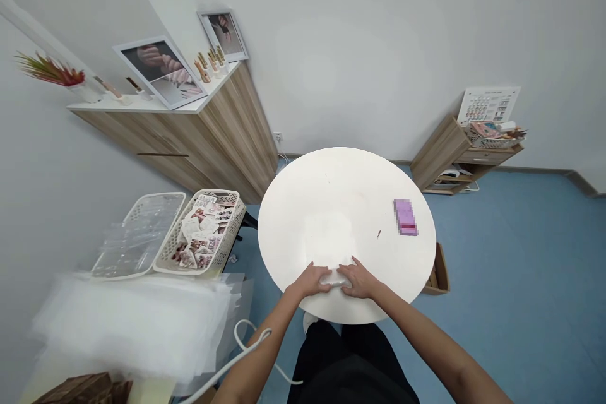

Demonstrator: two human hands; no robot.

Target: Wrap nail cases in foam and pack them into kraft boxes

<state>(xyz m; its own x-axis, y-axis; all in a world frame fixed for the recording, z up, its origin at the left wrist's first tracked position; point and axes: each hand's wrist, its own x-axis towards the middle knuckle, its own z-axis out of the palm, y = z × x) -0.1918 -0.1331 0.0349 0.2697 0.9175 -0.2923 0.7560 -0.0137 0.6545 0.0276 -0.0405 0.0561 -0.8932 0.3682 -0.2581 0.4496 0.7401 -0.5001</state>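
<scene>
My left hand [310, 281] and my right hand [360, 281] rest at the near edge of a round white table [341, 186], pressing on a folded clear plastic bag [335, 277] from either side. Both hands hold the bag between them, and their fingers cover part of it. Off to the right on the tabletop lies a small pink rectangular package [406, 216], out of reach of neither hand's fingers touching it. Its printing is blurred and cannot be read.
To the left stand a white basket of packaged items [199, 230], a clear-lidded tray [139, 233] and a stack of clear plastic sheets [132, 325]. A wooden cabinet [189, 132] stands behind them. A wooden shelf unit [454, 154] stands at the right.
</scene>
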